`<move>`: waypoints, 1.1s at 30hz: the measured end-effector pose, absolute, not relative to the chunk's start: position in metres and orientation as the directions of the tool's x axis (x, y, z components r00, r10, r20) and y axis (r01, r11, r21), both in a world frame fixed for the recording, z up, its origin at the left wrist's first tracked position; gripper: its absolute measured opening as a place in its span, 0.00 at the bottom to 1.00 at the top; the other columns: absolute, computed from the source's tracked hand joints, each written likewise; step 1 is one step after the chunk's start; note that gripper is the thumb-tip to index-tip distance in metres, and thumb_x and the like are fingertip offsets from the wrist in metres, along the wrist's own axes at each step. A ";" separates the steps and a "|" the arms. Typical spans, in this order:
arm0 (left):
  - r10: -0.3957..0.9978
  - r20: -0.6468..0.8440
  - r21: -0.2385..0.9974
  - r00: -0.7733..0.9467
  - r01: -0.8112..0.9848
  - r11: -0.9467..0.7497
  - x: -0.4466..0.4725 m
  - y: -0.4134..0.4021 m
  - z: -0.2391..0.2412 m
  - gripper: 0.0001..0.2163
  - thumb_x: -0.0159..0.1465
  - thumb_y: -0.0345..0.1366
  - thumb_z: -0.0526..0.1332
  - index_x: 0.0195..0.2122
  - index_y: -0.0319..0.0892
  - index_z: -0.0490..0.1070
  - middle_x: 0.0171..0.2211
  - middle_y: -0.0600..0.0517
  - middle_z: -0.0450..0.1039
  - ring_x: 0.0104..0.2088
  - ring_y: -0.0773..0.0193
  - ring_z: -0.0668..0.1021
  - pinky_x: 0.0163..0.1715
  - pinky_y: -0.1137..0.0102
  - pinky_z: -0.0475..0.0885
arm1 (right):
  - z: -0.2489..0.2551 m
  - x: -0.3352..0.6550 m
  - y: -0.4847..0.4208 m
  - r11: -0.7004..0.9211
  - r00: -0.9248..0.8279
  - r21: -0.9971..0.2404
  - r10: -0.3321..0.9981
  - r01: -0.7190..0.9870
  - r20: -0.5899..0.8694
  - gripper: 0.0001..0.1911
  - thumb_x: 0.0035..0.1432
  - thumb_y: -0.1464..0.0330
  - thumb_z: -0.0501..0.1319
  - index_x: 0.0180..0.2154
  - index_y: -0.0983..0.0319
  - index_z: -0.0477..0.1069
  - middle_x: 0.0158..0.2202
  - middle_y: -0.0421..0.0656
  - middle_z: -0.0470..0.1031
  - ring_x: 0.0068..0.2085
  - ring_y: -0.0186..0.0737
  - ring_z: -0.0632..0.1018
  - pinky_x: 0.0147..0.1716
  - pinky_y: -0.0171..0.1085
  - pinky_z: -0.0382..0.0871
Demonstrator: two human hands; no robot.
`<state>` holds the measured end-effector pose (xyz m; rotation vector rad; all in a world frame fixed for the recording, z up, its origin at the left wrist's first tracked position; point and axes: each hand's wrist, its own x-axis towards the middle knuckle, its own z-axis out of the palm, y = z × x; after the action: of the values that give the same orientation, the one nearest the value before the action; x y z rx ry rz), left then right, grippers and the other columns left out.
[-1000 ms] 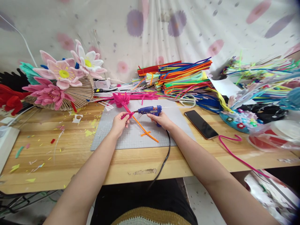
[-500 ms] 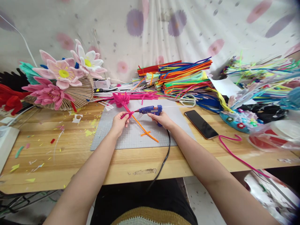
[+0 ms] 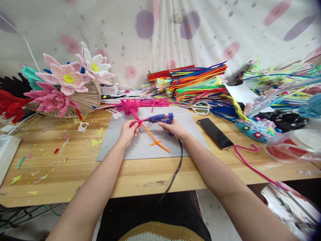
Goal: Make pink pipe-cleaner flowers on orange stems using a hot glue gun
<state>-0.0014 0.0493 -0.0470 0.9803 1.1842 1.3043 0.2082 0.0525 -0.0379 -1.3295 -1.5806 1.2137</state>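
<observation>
My left hand [image 3: 128, 131] pinches a short pink pipe-cleaner piece [image 3: 137, 123] above the grey cutting mat [image 3: 117, 144]. My right hand [image 3: 174, 128] grips a blue hot glue gun [image 3: 160, 118], its nozzle pointing left and touching the end of the pink piece. A pink pipe-cleaner flower [image 3: 130, 106] lies just behind my left hand. An orange pipe cleaner [image 3: 156, 142] lies on the mat below both hands. The glue gun's black cord [image 3: 175, 170] runs off the table's front edge.
Stacks of coloured pipe cleaners [image 3: 195, 80] fill the back. White scissors [image 3: 200, 107] and a black phone [image 3: 215, 133] lie right of the mat. Large pink flowers on a woven fan [image 3: 65, 87] stand at left. A loose pink pipe cleaner [image 3: 250, 164] lies at right. Paper scraps litter the wooden table [image 3: 62, 167].
</observation>
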 end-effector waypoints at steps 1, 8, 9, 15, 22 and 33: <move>0.993 -0.080 0.982 -0.092 -0.176 0.063 -0.001 0.049 -0.047 0.05 0.53 0.29 0.61 0.31 0.37 0.67 0.18 0.57 0.66 0.14 0.76 0.64 0.09 0.81 0.54 | -0.038 0.208 0.052 0.028 -0.215 -0.958 0.976 0.285 -0.035 0.22 0.43 0.50 0.62 0.21 0.62 0.62 0.17 0.36 0.62 0.18 0.28 0.61 0.17 0.31 0.54; 0.993 -0.085 0.984 -0.077 -0.163 0.072 -0.001 0.048 -0.048 0.05 0.53 0.30 0.61 0.31 0.37 0.67 0.15 0.58 0.63 0.13 0.76 0.63 0.09 0.80 0.54 | -0.034 0.205 0.051 0.011 -0.159 -0.957 0.987 0.290 -0.037 0.23 0.42 0.49 0.62 0.21 0.62 0.62 0.16 0.36 0.62 0.18 0.27 0.61 0.17 0.31 0.54; 0.993 -0.086 0.984 -0.077 -0.163 0.072 -0.001 0.048 -0.048 0.05 0.53 0.29 0.60 0.31 0.37 0.67 0.15 0.58 0.63 0.13 0.75 0.63 0.09 0.80 0.54 | -0.033 0.206 0.050 -0.005 -0.149 -0.953 0.987 0.304 -0.052 0.23 0.42 0.49 0.62 0.21 0.62 0.62 0.16 0.36 0.61 0.18 0.27 0.61 0.17 0.31 0.53; 0.992 -0.088 0.984 -0.091 -0.160 0.072 -0.001 0.048 -0.047 0.04 0.53 0.29 0.60 0.31 0.37 0.67 0.15 0.58 0.64 0.13 0.75 0.64 0.09 0.80 0.54 | -0.033 0.207 0.049 0.021 -0.208 -0.959 0.977 0.283 -0.040 0.22 0.43 0.50 0.62 0.21 0.62 0.61 0.16 0.36 0.61 0.18 0.27 0.61 0.17 0.32 0.53; 0.993 -0.088 0.983 -0.082 -0.167 0.073 -0.001 0.048 -0.047 0.05 0.53 0.30 0.61 0.31 0.37 0.67 0.17 0.57 0.65 0.14 0.76 0.64 0.09 0.80 0.54 | -0.034 0.206 0.051 0.012 -0.166 -0.958 0.985 0.286 -0.037 0.22 0.42 0.50 0.62 0.21 0.62 0.61 0.17 0.36 0.62 0.18 0.28 0.61 0.18 0.32 0.54; 0.994 -0.065 0.985 -0.086 -0.168 0.050 -0.002 0.049 -0.049 0.05 0.53 0.29 0.60 0.31 0.37 0.67 0.17 0.57 0.65 0.14 0.76 0.64 0.09 0.81 0.54 | -0.038 0.206 0.052 0.034 -0.206 -0.962 0.978 0.272 -0.024 0.22 0.43 0.50 0.61 0.21 0.62 0.61 0.16 0.36 0.62 0.18 0.28 0.61 0.18 0.32 0.54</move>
<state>-0.0022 0.0494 -0.0489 0.9993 1.1775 1.3069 0.2057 0.0516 -0.0377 -1.3025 -1.5763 1.2154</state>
